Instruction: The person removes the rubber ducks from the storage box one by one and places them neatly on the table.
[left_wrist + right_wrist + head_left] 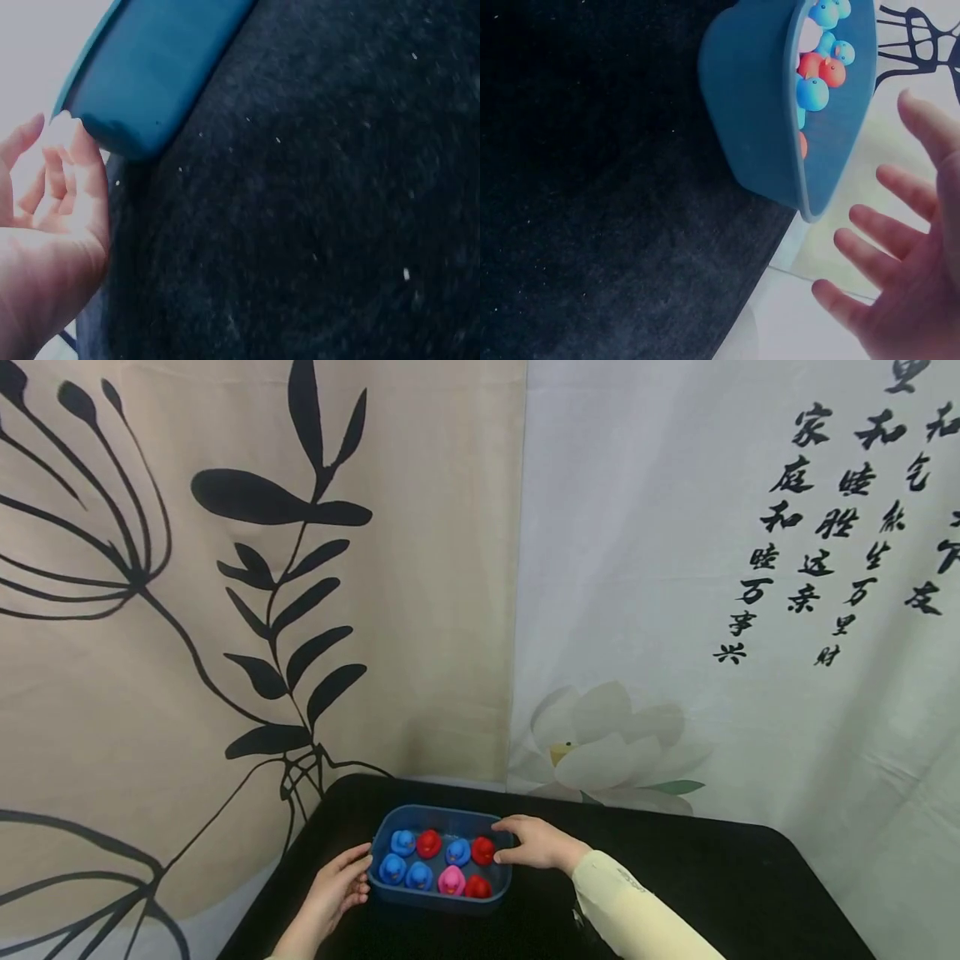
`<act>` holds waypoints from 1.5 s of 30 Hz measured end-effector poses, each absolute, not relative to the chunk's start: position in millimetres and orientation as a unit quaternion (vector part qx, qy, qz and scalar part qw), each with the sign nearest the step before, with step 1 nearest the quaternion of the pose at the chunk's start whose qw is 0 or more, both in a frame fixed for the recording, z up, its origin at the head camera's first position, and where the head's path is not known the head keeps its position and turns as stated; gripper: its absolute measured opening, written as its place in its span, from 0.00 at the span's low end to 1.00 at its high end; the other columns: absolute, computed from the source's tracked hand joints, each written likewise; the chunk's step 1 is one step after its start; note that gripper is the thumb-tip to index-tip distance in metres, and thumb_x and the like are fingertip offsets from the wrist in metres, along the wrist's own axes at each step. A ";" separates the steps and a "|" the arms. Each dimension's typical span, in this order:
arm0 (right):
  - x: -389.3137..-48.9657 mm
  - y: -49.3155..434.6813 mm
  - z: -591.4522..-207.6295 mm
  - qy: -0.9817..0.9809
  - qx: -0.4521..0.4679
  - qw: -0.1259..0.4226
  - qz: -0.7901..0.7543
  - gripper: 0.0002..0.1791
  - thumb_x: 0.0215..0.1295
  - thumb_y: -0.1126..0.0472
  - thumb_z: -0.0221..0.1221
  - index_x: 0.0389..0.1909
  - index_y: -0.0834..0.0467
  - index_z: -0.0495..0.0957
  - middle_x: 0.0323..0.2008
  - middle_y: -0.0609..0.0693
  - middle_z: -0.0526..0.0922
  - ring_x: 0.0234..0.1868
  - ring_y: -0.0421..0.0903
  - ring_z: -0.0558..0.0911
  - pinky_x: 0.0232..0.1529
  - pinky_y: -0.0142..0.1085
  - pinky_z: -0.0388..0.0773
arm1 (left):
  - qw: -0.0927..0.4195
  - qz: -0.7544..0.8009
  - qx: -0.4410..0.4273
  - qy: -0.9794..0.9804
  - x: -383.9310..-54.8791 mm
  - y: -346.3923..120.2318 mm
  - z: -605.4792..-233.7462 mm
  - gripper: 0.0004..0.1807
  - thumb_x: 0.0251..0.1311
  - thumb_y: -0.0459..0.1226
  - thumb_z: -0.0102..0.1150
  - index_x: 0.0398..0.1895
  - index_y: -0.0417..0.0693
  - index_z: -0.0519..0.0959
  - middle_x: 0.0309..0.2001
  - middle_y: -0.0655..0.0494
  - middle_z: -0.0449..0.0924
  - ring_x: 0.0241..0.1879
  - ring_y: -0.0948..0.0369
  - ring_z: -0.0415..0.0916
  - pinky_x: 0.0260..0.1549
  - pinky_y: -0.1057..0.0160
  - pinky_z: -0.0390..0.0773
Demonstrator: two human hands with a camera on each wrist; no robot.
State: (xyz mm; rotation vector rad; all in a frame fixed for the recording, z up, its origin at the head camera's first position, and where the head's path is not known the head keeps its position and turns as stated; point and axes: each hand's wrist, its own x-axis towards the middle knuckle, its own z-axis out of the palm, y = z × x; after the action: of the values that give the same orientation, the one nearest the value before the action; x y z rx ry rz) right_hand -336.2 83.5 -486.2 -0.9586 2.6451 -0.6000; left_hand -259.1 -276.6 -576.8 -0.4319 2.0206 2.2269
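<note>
A blue plastic basin (431, 900) stands on the black table with several small rubber ducks inside. Blue ducks (392, 868) fill much of its left half, a pink duck (452, 881) sits near the front, and red ducks (477, 887) are mostly toward the right. At the basin's left end is my left hand (336, 887), its fingertips right at the rim and its thumb apart from the fingers. My right hand (542, 844) has its fingers spread by the right end; in the right wrist view they point toward the basin wall (750, 97) and grip nothing.
The black tabletop (660, 877) extends to the right of the basin, with rounded far corners. Behind it hangs a pale cloth backdrop (442, 568) printed with dark plants, a lotus and written characters.
</note>
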 end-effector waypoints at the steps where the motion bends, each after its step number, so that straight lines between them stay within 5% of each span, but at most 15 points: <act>1: -336.6 82.3 -485.9 0.910 -0.330 0.132 -0.212 0.29 0.62 0.42 0.60 0.61 0.52 0.75 0.62 0.53 0.73 0.63 0.53 0.71 0.61 0.49 0.66 | 0.060 0.729 -0.132 0.669 -258.7 -277.8 -576.8 0.34 0.65 0.44 0.58 0.70 0.39 0.62 0.32 0.51 0.76 0.27 0.61 0.77 0.29 0.65 0.79; 8: -339.0 77.4 -486.8 0.903 -0.326 0.124 -0.250 0.24 0.61 0.51 0.64 0.55 0.59 0.79 0.55 0.53 0.79 0.58 0.54 0.75 0.57 0.50 0.70 | 0.100 0.686 -0.044 0.719 -257.9 -286.6 -570.9 0.38 0.67 0.44 0.55 0.74 0.38 0.53 0.34 0.47 0.78 0.27 0.60 0.80 0.28 0.64 0.79; 20: -350.8 66.1 -489.6 0.880 -0.297 0.148 -0.341 0.17 0.63 0.59 0.63 0.51 0.61 0.80 0.50 0.59 0.80 0.51 0.54 0.79 0.48 0.47 0.77 | 0.113 0.647 -0.007 0.754 -260.4 -289.5 -558.4 0.36 0.69 0.39 0.52 0.74 0.35 0.51 0.32 0.44 0.78 0.24 0.60 0.80 0.27 0.62 0.80; 28: -352.2 61.6 -491.0 0.860 -0.262 0.209 -0.385 0.18 0.63 0.63 0.62 0.52 0.65 0.79 0.52 0.63 0.79 0.48 0.54 0.81 0.43 0.48 0.79 | 0.116 0.600 0.027 0.791 -259.5 -289.8 -545.9 0.36 0.69 0.37 0.52 0.73 0.31 0.49 0.27 0.46 0.79 0.21 0.61 0.78 0.23 0.63 0.78; 45: -340.5 54.1 -501.0 0.839 -0.207 0.212 -0.457 0.18 0.60 0.69 0.62 0.50 0.73 0.77 0.50 0.67 0.79 0.44 0.54 0.82 0.42 0.47 0.80 | 0.132 0.609 0.002 0.782 -236.5 -279.7 -548.6 0.35 0.71 0.37 0.49 0.74 0.33 0.48 0.26 0.48 0.83 0.19 0.63 0.78 0.23 0.64 0.78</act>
State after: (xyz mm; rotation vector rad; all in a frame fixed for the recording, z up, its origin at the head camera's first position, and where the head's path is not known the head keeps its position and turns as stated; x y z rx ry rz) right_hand -340.5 54.1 -501.0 -0.5751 2.3292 -1.2681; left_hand -236.5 -279.7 -548.6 0.0054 2.2699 1.7679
